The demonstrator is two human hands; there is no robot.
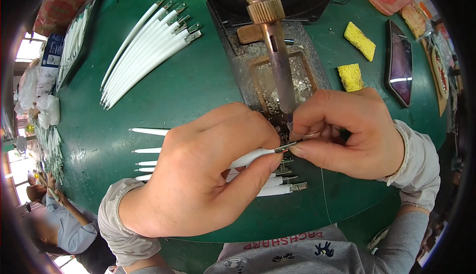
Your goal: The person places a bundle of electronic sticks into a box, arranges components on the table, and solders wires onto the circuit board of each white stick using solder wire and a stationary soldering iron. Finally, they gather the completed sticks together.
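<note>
My left hand [203,175] is closed round a white pen-like stick [248,158], whose metal-tipped end points right. At that end, my right hand [347,132] is pinched, its fingertips touching or nearly touching the thin tip; what it holds is too small to name. Just above the fingertips hangs the tip of a soldering iron [278,65], pointing down. More white sticks [280,190] with metal ends lie beneath and beside my left hand, partly hidden by it.
A fan of white sticks [148,51] lies at upper left. Behind the iron is a solder-spattered tray [250,78]. Yellow sponges [360,41] and a dark phone [399,64] lie to the right. Another person [67,227] sits at lower left.
</note>
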